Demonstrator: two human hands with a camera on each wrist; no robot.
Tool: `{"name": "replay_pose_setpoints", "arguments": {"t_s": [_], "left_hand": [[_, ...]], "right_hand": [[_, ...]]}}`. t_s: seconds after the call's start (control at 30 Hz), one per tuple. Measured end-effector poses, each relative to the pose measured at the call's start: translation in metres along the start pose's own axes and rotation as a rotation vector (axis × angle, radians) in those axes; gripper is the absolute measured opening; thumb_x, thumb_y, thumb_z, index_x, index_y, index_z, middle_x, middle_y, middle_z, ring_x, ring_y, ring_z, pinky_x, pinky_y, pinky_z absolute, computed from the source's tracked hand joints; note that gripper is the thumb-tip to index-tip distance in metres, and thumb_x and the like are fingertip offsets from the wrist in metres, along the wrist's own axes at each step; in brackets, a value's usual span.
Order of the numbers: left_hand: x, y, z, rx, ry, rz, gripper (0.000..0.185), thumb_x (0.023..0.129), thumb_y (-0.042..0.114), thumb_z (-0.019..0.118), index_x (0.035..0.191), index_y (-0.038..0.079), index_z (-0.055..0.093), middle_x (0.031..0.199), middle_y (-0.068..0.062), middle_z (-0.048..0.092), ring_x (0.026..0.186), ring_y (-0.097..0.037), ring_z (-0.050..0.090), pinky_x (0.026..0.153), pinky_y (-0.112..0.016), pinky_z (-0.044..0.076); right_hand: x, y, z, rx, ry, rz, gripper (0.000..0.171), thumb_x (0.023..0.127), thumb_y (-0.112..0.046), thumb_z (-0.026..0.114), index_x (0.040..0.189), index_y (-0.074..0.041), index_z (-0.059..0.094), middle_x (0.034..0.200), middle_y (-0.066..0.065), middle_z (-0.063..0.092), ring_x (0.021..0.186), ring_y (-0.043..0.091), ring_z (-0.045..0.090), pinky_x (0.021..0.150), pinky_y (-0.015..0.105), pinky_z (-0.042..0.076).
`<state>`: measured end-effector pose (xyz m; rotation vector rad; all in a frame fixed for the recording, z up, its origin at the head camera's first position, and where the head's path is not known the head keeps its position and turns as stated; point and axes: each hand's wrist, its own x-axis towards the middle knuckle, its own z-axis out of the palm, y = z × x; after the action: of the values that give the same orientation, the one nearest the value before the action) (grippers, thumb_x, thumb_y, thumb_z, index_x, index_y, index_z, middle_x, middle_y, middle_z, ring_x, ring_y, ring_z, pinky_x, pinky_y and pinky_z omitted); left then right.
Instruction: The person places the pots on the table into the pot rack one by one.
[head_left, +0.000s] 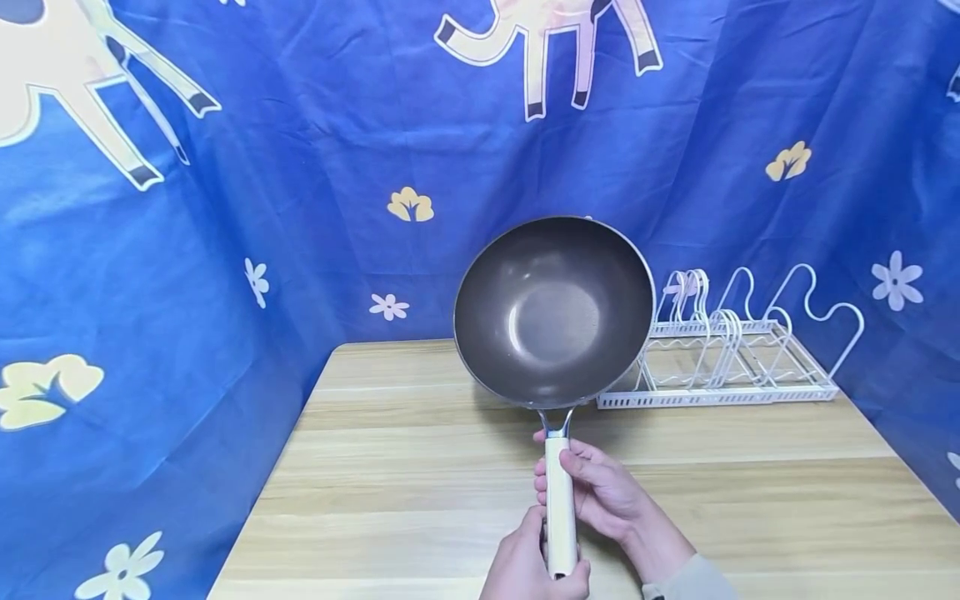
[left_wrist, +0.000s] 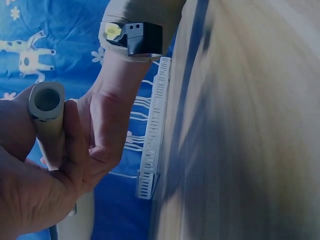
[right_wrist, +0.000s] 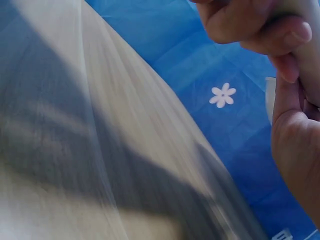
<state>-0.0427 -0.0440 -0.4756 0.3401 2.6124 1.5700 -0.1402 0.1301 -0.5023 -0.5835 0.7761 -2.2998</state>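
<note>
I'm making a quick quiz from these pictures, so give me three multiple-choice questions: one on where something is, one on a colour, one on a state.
1. Where is the white wire rack?
A. On the table's far right part, behind the wok
B. On the table's near left corner
C. Under the table

2. What colour is the wok handle?
A. Red
B. Cream
C. Black

3. How is the wok held?
A. Lying flat on the table, untouched
B. One hand only, by the rim
C. Both hands grip the handle, bowl raised and tilted toward the camera

Answers:
1 A, the head view shows the rack standing at the far right, against the blue cloth.
2 B, the grip is pale cream.
3 C, the left hand holds the handle's end and the right hand holds it higher up.
</note>
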Motion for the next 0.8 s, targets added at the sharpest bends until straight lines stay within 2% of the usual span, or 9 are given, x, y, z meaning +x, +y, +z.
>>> {"name": "replay_pose_setpoints", "arguments": {"t_s": [0.17, 0.37, 0.57, 0.8], "left_hand": [[0.003, 0.002, 0.007, -0.024, 0.005, 0.032, 0.051, 0.077, 0.026, 0.090, 0.118, 0.010, 0.064, 0.079, 0.018, 0.061, 0.068, 0.009, 0.053, 0.064, -0.017, 0.049], [0.003, 0.001, 0.015, -0.081, -0.024, 0.037, 0.053, 0.080, 0.024, 0.090, 0.124, 0.009, 0.065, 0.085, 0.019, 0.063, 0.073, 0.008, 0.056, 0.067, -0.017, 0.051], [0.004, 0.006, 0.015, -0.068, -0.059, 0.064, 0.052, 0.084, 0.027, 0.090, 0.127, 0.009, 0.068, 0.088, 0.017, 0.067, 0.078, 0.009, 0.058, 0.069, -0.018, 0.052], [0.002, 0.011, 0.018, -0.097, -0.052, 0.040, 0.056, 0.082, 0.031, 0.094, 0.126, 0.006, 0.071, 0.092, 0.014, 0.072, 0.079, 0.010, 0.061, 0.071, -0.018, 0.057]], "right_hand": [[-0.010, -0.008, -0.002, -0.033, 0.015, -0.023, 0.037, 0.117, -0.009, 0.038, 0.149, -0.012, 0.057, 0.119, 0.007, 0.078, 0.109, 0.018, 0.076, 0.104, 0.034, 0.062], [-0.020, -0.017, 0.000, -0.116, 0.070, -0.035, 0.038, 0.116, -0.006, 0.040, 0.150, -0.011, 0.056, 0.117, 0.006, 0.077, 0.110, 0.019, 0.075, 0.106, 0.036, 0.062], [-0.030, -0.027, 0.005, -0.151, 0.102, -0.065, 0.038, 0.116, -0.004, 0.040, 0.148, -0.012, 0.057, 0.117, 0.006, 0.076, 0.112, 0.019, 0.074, 0.108, 0.038, 0.061], [-0.040, -0.036, 0.010, -0.241, 0.124, -0.110, 0.039, 0.115, -0.003, 0.040, 0.151, -0.012, 0.054, 0.118, 0.004, 0.075, 0.111, 0.017, 0.074, 0.107, 0.038, 0.061]]}}
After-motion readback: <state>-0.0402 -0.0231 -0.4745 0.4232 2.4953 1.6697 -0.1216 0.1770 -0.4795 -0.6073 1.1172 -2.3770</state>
